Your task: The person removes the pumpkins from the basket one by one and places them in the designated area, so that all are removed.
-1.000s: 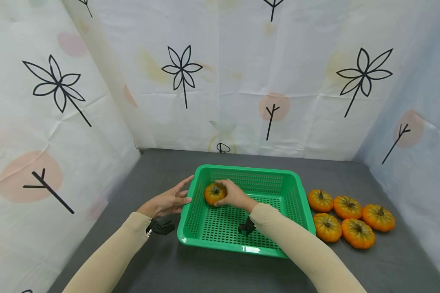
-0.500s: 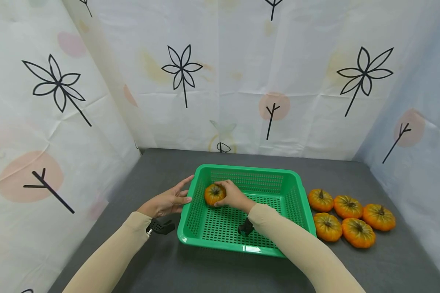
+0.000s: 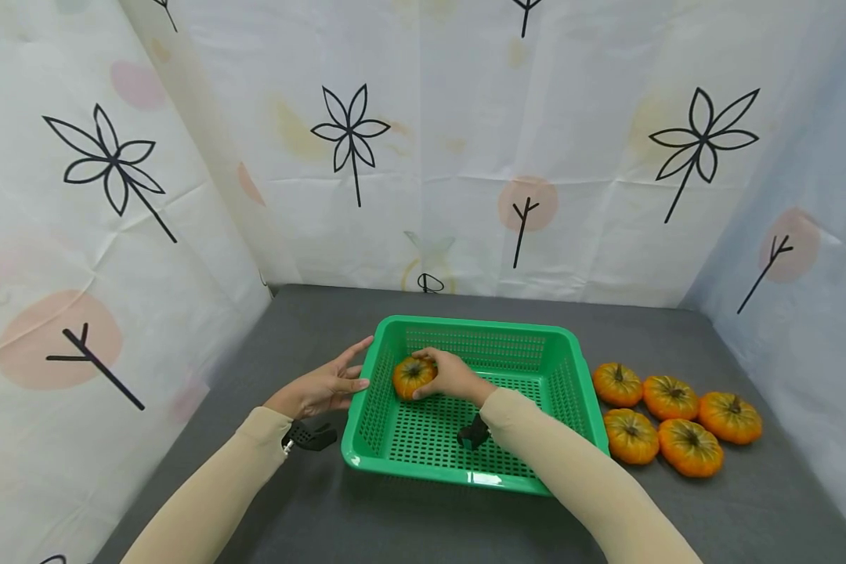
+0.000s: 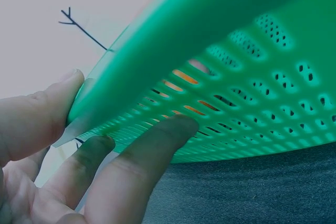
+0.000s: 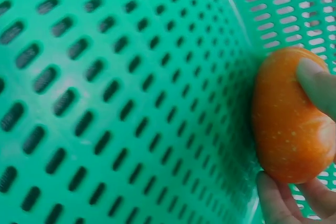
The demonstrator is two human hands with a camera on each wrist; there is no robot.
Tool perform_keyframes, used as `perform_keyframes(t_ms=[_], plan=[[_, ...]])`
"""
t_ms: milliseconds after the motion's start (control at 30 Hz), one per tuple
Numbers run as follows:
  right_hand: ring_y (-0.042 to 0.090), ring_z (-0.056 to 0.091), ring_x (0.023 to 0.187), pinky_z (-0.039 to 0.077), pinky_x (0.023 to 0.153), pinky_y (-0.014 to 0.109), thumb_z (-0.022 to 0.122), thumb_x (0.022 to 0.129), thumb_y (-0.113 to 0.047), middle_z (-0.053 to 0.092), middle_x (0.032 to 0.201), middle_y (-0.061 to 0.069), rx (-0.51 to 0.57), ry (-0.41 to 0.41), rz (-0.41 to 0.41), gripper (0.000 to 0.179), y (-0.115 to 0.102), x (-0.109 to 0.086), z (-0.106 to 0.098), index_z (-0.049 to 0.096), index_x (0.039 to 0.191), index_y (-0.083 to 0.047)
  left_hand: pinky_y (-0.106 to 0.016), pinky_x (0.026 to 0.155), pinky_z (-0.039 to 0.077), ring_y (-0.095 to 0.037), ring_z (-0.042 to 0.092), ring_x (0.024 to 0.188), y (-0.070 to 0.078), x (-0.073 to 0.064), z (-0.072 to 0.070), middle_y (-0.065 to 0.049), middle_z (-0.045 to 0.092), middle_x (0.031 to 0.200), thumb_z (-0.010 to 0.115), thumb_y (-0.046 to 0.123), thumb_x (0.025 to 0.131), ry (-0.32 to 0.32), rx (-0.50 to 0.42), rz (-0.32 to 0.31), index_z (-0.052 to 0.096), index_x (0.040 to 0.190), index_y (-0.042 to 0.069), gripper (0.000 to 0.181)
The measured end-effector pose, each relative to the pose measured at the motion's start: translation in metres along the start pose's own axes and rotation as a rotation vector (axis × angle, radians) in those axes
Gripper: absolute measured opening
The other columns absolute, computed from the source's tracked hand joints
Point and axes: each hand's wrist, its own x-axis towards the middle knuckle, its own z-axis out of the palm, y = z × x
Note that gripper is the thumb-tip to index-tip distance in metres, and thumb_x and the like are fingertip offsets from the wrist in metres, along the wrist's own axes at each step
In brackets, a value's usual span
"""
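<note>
My right hand (image 3: 453, 374) is inside the green plastic basket (image 3: 423, 479), near its left end. It grips a small orange pumpkin (image 3: 410, 377) between thumb and fingers. The right wrist view shows that pumpkin (image 5: 289, 116) low beside the perforated wall, with a thumb on one side and fingers below. My left hand (image 3: 322, 387) is outside the basket at the left, fingers extended and touching its rim and wall. In the left wrist view, fingertips (image 4: 178, 129) lie against the slotted outer side under the rim, and orange shows through the slots.
Several more orange pumpkins (image 3: 689, 448) sit in a cluster on the dark grey table (image 3: 395, 525), just right of the basket. A printed white cloth (image 3: 458, 157) hangs behind the table and along both sides. My right forearm crosses over the basket's front right rim.
</note>
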Motion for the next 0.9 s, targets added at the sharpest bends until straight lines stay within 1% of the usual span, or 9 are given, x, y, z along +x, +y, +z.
perform_keyframes(t_ms=[167,267,400,533,633,800,900], plan=[[0.034,0.05,0.125,0.047,0.101,0.048,0.082,0.079,-0.019,0.051,0.138,0.017,-0.012,-0.036,-0.006,0.071,-0.003,-0.002,-0.007,0.049,0.14,-0.008,-0.051,0.094,0.052,-0.036,0.057,0.121,0.0,0.0,0.0,-0.022,0.018,0.159,0.055,-0.001,0.097,-0.001,-0.004,0.002,-0.006,0.156,0.036,0.093],[0.032,0.052,0.122,0.049,0.098,0.046,0.083,0.079,-0.02,0.052,0.136,0.016,-0.008,-0.051,-0.007,0.07,-0.004,-0.002,-0.011,0.05,0.139,-0.009,-0.051,0.094,0.052,-0.036,0.057,0.122,0.0,0.0,0.0,-0.022,0.017,0.159,0.055,-0.001,0.096,-0.004,-0.007,0.003,-0.006,0.156,0.036,0.093],[0.031,0.054,0.119,0.052,0.095,0.044,0.084,0.077,-0.022,0.053,0.134,0.015,0.0,-0.045,-0.009,0.068,-0.007,-0.003,-0.017,0.052,0.137,-0.012,-0.051,0.094,0.053,-0.036,0.057,0.121,0.0,0.0,-0.001,-0.022,0.018,0.159,0.055,-0.001,0.096,-0.006,-0.01,0.005,-0.006,0.156,0.036,0.093],[0.029,0.055,0.116,0.053,0.092,0.042,0.084,0.077,-0.023,0.051,0.134,0.014,0.036,-0.04,0.009,0.067,-0.009,-0.006,-0.024,0.053,0.136,-0.015,-0.05,0.094,0.053,-0.035,0.058,0.12,0.0,0.0,-0.001,-0.023,0.018,0.158,0.054,-0.002,0.097,-0.013,-0.012,0.008,-0.007,0.156,0.035,0.093],[0.028,0.055,0.115,0.054,0.09,0.041,0.084,0.077,-0.023,0.05,0.135,0.014,0.063,-0.038,0.014,0.069,-0.012,-0.009,-0.031,0.051,0.137,-0.017,-0.05,0.094,0.053,-0.034,0.058,0.12,0.0,0.0,-0.001,-0.024,0.018,0.158,0.053,-0.003,0.097,-0.022,-0.013,0.013,-0.008,0.156,0.035,0.093],[0.029,0.054,0.117,0.053,0.092,0.042,0.083,0.079,-0.024,0.047,0.139,0.016,0.075,-0.03,-0.006,0.075,-0.017,-0.014,-0.045,0.046,0.143,-0.015,-0.05,0.094,0.053,-0.033,0.059,0.119,0.0,0.0,-0.001,-0.024,0.019,0.158,0.054,-0.003,0.097,-0.029,-0.017,0.018,-0.007,0.156,0.035,0.093],[0.031,0.054,0.118,0.054,0.09,0.041,0.082,0.079,-0.022,0.044,0.141,0.016,0.093,-0.028,-0.015,0.079,-0.021,-0.019,-0.054,0.042,0.147,-0.014,-0.049,0.094,0.053,-0.031,0.06,0.119,-0.001,0.0,-0.001,-0.024,0.02,0.158,0.053,-0.003,0.097,-0.028,-0.018,0.017,-0.006,0.156,0.035,0.092]])
